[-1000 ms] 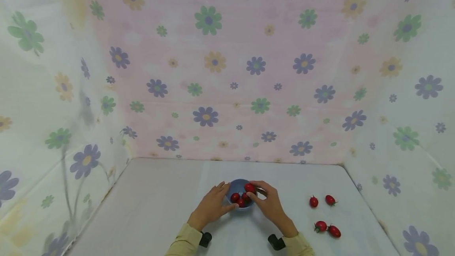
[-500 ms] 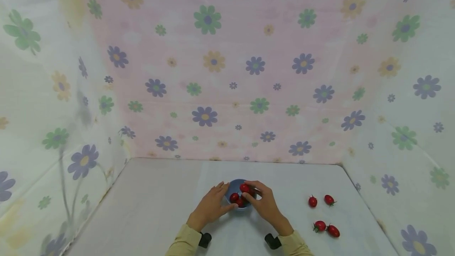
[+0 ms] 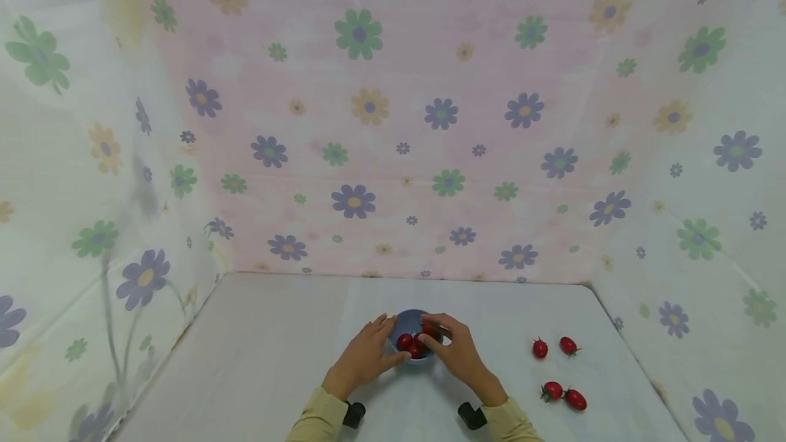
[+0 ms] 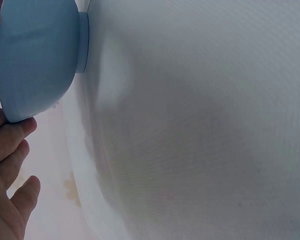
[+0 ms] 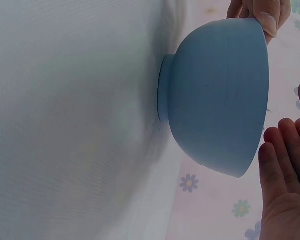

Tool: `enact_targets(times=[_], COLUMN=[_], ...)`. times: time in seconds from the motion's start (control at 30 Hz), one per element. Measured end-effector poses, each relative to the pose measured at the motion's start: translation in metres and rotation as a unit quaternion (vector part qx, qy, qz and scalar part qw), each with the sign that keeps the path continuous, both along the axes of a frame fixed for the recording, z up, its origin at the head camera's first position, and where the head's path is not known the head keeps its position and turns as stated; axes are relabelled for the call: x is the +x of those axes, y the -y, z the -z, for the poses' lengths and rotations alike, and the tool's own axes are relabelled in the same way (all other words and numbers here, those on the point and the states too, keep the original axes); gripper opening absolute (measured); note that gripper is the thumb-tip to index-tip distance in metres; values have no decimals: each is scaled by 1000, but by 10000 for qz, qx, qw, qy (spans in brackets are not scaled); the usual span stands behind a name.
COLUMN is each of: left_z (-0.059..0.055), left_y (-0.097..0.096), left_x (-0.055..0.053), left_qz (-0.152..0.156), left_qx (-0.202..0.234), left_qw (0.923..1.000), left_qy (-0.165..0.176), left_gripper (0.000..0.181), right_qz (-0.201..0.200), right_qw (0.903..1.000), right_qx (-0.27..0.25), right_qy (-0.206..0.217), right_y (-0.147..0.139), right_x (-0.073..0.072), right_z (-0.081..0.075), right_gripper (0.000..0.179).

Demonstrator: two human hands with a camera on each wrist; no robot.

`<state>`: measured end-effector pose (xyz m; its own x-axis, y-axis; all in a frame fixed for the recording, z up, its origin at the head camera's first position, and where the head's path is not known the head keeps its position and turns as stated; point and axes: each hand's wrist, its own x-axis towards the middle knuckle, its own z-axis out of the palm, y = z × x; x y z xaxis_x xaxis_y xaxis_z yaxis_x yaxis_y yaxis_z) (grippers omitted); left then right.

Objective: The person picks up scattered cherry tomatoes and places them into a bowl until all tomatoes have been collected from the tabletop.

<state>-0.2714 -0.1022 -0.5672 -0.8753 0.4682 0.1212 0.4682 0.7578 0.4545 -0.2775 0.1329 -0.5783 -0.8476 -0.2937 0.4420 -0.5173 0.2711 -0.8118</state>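
A blue bowl (image 3: 402,325) stands upright on the table and contains several small red tomatoes (image 3: 404,342). My left hand (image 3: 362,355) holds the bowl's left side, thumb at the near rim; its fingertips (image 4: 27,125) meet the rim in the left wrist view. Over the bowl's right side is my right hand (image 3: 457,353). Its fingers (image 5: 272,167) look straight beside the rim in the right wrist view, the thumb apart from them. One tomato (image 3: 428,328) lies partly hidden beneath these fingers, and the blue wall hides the contents in both wrist views.
On the right of the white table (image 3: 276,333) lie two tomatoes farther back, one of them a single tomato (image 3: 540,348), and two nearer ones that touch or almost touch, including a tomato (image 3: 575,399). Flowered cloth (image 3: 393,121) walls the table at the back and sides.
The tomato at my right fingertips has gone lower into the bowl, and the fingers no longer clearly pinch it. The right hand shifted slightly left at first. The left hand stays at the bowl.
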Motion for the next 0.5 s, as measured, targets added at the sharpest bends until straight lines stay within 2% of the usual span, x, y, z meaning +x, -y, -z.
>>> enact_targets(times=[0.37,0.5], left_z=[1,3], left_y=[-1,0], left_x=[-1,-2], left_qz=[-1,17], left_qx=[17,2], left_qw=[10000,9999], left_qy=[11,-101], left_gripper=[89,89], right_qz=[101,142], right_qw=[9994,9993], right_qx=[-294,-349], right_qy=[165,46], right_y=[-4,-8], right_x=[7,11], right_z=[-2,1], right_gripper=[37,35])
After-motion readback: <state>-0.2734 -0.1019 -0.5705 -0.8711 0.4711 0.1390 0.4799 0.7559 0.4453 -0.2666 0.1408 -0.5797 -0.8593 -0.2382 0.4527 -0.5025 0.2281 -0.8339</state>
